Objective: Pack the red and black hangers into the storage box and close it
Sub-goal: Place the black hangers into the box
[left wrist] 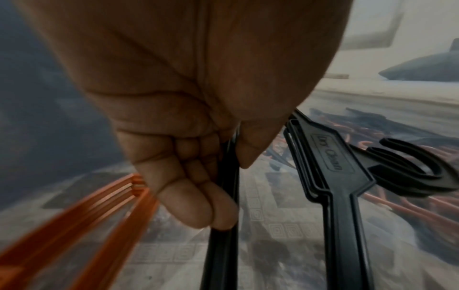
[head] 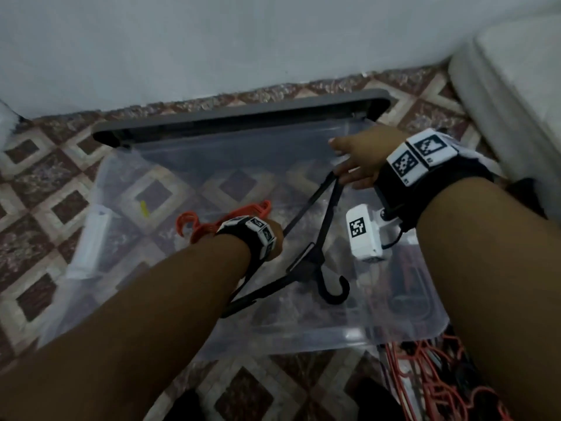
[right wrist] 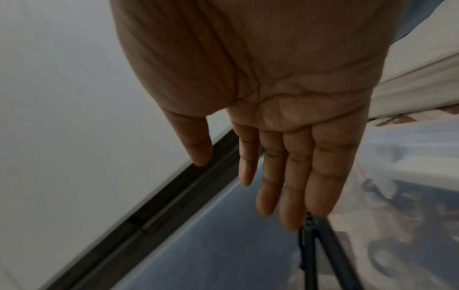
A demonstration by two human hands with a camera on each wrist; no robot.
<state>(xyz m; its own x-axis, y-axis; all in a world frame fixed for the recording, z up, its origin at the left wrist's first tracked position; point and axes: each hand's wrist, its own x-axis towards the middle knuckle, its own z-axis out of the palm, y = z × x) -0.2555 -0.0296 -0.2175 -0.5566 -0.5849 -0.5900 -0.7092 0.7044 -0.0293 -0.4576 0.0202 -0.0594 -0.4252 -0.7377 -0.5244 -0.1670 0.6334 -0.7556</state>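
A clear plastic storage box stands open on the patterned floor. Its grey lid leans behind it against the wall. My left hand is inside the box and grips the bottom bars of black hangers, as the left wrist view shows. Red hangers lie in the box just left of that hand. My right hand is held flat with straight fingers over the far tip of the black hangers, near the box's back right corner.
A pile of loose red and black hangers lies on the floor at the front right of the box. A white ribbed object stands at the right. The grey wall runs behind the lid.
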